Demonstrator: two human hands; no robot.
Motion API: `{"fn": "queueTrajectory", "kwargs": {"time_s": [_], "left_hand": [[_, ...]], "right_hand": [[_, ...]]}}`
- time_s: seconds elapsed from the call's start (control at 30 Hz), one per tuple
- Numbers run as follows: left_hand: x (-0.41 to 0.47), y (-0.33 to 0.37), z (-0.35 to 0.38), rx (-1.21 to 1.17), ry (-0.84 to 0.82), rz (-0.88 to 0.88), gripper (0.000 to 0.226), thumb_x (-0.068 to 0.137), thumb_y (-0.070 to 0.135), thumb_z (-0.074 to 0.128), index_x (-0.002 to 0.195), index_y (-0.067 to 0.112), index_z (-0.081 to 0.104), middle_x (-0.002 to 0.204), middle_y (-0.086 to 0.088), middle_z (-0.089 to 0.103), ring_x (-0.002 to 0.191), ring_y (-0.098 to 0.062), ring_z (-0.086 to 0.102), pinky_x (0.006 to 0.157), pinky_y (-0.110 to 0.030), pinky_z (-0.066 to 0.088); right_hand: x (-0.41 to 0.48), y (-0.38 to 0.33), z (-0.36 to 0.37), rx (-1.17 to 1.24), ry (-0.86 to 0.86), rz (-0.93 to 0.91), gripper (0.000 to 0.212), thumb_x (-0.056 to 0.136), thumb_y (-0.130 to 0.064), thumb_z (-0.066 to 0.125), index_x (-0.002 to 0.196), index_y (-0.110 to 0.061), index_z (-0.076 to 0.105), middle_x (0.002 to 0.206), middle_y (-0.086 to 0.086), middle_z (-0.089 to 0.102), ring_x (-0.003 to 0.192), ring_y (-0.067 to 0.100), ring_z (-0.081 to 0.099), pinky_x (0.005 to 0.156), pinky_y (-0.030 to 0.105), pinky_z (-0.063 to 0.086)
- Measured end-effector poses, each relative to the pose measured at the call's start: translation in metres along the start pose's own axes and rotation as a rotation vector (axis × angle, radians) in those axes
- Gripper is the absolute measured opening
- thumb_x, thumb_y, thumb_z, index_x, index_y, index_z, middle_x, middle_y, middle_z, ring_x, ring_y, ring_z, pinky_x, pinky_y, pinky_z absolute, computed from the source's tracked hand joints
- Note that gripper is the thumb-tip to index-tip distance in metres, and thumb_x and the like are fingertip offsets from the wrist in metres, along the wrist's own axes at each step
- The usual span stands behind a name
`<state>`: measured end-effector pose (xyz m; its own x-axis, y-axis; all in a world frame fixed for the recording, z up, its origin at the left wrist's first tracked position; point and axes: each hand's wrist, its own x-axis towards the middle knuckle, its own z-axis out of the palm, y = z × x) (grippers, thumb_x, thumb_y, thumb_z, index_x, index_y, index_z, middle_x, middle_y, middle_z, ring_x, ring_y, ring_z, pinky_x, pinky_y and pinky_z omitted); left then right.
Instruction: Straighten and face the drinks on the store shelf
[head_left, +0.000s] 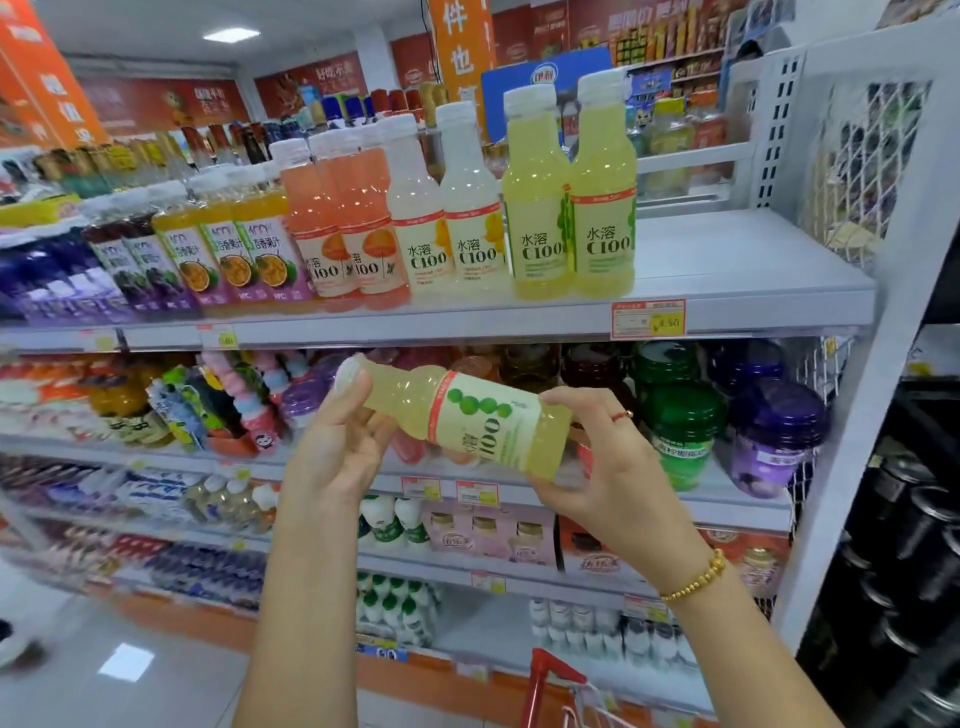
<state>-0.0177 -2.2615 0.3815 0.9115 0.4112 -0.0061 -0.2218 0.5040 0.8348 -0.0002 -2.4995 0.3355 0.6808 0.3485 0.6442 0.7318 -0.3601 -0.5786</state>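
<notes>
Sideways bottle (483, 423): left hand (337, 441) clasps its neck, right hand (597, 467) grips its base; a slack grip could drop it toward 6 o'clock.

Top shelf (727, 270): open deck right of the 2 lime bottles (602, 218), bounded far right by mesh end panel (857, 171). Left side packed tight with bottle rows (234, 244).

Two yellow-green C100 bottles (537, 208) stand on the top shelf (727, 260); a third bottle (467, 421) is held below. The front row also shows two pale lemon C100 bottles (421, 228), two pink grapefruit C100 bottles (317, 228) and three passion-fruit juice bottles (228, 244).
</notes>
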Motion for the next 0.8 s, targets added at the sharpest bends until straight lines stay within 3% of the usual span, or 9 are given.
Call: {"fn": "queueTrajectory", "kwargs": {"time_s": [0.17, 0.3, 0.37, 0.43, 0.5, 0.53, 0.6, 0.67, 0.8], "left_hand": [[-0.020, 0.009, 0.012, 0.196, -0.124, 0.163, 0.016, 0.091, 0.013, 0.053, 0.104, 0.015, 0.061, 0.082, 0.003, 0.073, 0.075, -0.008, 0.069, 0.065, -0.018, 0.054], [-0.026, 0.009, 0.019, 0.136, -0.222, 0.232, 0.048, 0.074, 0.028, 0.069, 0.118, 0.012, 0.057, 0.101, -0.004, 0.072, 0.092, -0.016, 0.069, 0.074, -0.023, 0.055], [-0.029, 0.008, 0.022, 0.073, -0.310, 0.247, 0.064, 0.066, 0.036, 0.077, 0.123, 0.015, 0.055, 0.111, -0.007, 0.069, 0.103, -0.021, 0.066, 0.076, -0.029, 0.057], [-0.031, 0.007, 0.025, 0.080, -0.345, 0.305, 0.061, 0.066, 0.037, 0.077, 0.121, 0.019, 0.058, 0.111, -0.006, 0.069, 0.099, -0.021, 0.067, 0.070, -0.030, 0.058], [-0.033, 0.009, 0.031, 0.121, -0.253, 0.365, 0.039, 0.068, 0.033, 0.077, 0.104, 0.018, 0.068, 0.097, -0.006, 0.072, 0.076, -0.017, 0.068, 0.053, -0.026, 0.055], [-0.035, 0.010, 0.035, 0.134, -0.172, 0.367, 0.034, 0.068, 0.031, 0.076, 0.098, 0.014, 0.070, 0.090, -0.007, 0.072, 0.068, -0.016, 0.067, 0.048, -0.024, 0.052], [-0.034, 0.013, 0.042, 0.172, -0.012, 0.356, 0.036, 0.069, 0.029, 0.072, 0.095, 0.006, 0.067, 0.079, -0.007, 0.070, 0.057, -0.012, 0.062, 0.043, -0.019, 0.044], [-0.031, 0.013, 0.045, 0.211, 0.085, 0.326, 0.023, 0.075, 0.027, 0.071, 0.086, 0.009, 0.064, 0.065, 0.000, 0.065, 0.048, -0.007, 0.057, 0.041, -0.017, 0.040], [-0.028, 0.013, 0.054, 0.216, 0.038, 0.316, 0.025, 0.075, 0.029, 0.070, 0.086, 0.008, 0.063, 0.068, 0.003, 0.067, 0.056, -0.006, 0.062, 0.050, -0.018, 0.048]], "right_hand": [[-0.010, 0.005, 0.005, 0.375, -0.023, 0.226, 0.061, 0.071, -0.010, 0.080, 0.118, -0.029, 0.046, 0.107, -0.016, 0.059, 0.100, 0.002, 0.060, 0.079, 0.016, 0.051], [-0.015, 0.005, 0.009, 0.856, -0.062, 0.335, 0.056, 0.076, -0.030, 0.072, 0.124, -0.022, 0.045, 0.112, -0.006, 0.063, 0.106, 0.020, 0.062, 0.078, 0.031, 0.056], [-0.015, 0.002, 0.011, 1.032, -0.101, 0.421, 0.062, 0.073, -0.048, 0.071, 0.123, -0.019, 0.049, 0.108, 0.006, 0.066, 0.088, 0.023, 0.067, 0.066, 0.032, 0.057], [-0.015, -0.003, 0.013, 1.131, -0.140, 0.538, 0.071, 0.072, -0.061, 0.066, 0.122, -0.012, 0.053, 0.085, 0.015, 0.067, 0.057, 0.020, 0.062, 0.048, 0.027, 0.052], [-0.015, -0.007, 0.015, 1.179, -0.179, 0.642, 0.075, 0.073, -0.064, 0.058, 0.122, -0.007, 0.054, 0.075, 0.018, 0.066, 0.051, 0.020, 0.059, 0.043, 0.025, 0.050], [-0.015, -0.008, 0.015, 1.177, -0.178, 0.660, 0.078, 0.069, -0.065, 0.062, 0.123, -0.010, 0.054, 0.084, 0.019, 0.068, 0.060, 0.023, 0.064, 0.048, 0.027, 0.053], [-0.014, -0.007, 0.012, 1.036, -0.162, 0.534, 0.079, 0.061, -0.055, 0.078, 0.128, -0.025, 0.049, 0.116, 0.004, 0.065, 0.095, 0.022, 0.067, 0.068, 0.031, 0.058], [-0.014, -0.007, 0.010, 0.791, -0.135, 0.333, 0.073, 0.068, -0.029, 0.083, 0.129, -0.037, 0.044, 0.124, -0.015, 0.056, 0.112, 0.014, 0.060, 0.082, 0.030, 0.055], [-0.013, -0.003, 0.012, 0.793, -0.001, 0.257, 0.064, 0.077, -0.016, 0.077, 0.130, -0.033, 0.045, 0.121, -0.009, 0.058, 0.108, 0.020, 0.061, 0.083, 0.038, 0.055]]}}
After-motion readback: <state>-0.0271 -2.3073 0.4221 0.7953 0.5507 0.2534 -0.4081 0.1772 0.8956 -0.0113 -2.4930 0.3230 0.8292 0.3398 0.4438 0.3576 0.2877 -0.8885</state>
